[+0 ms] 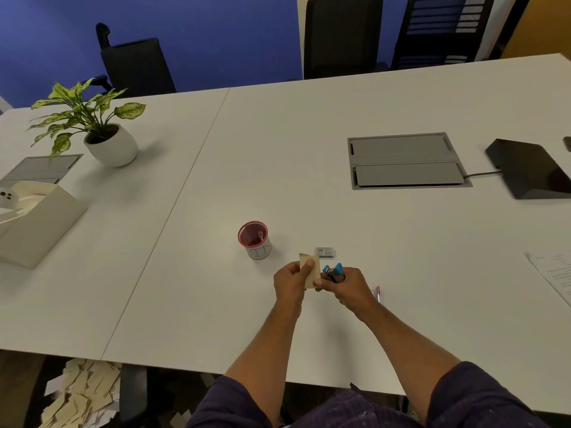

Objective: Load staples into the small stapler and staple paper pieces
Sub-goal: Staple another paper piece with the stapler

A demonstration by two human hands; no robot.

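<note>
Both hands met above the near part of the white table (309, 156), a little toward the person from the middle. The left hand (290, 284) held a tan paper piece (311, 270) upright, thumb pressed across its face and the other fingers curled behind it, so the paper was pinched rather than lying loose. The right hand (347, 287) was curled round a small blue stapler (333, 271); its blue top stood raised at an angle above the dark base, and the stapler's mouth sat just beside the right edge of the paper. The right thumb tip touched the lower corner of the paper. Whether the paper edge was actually between the stapler's arms could not be told from this view.

Just beyond the hands lay a small staple box (325, 252) flat on the table, near the top of the paper. To its left stood a red-rimmed cup (255, 240) with a small wooden stick inside. A pen (377, 294) with a red end lay on the table close to the right wrist.

Farther off were a potted plant (102, 128) in a white pot, an open cream cardboard box (37, 223), a grey cable hatch (404, 160), a black angled device (528, 168), and printed sheets (553, 273) at the right edge. Tan paper scraps (83, 393) lay heaped on the floor below the table edge.
</note>
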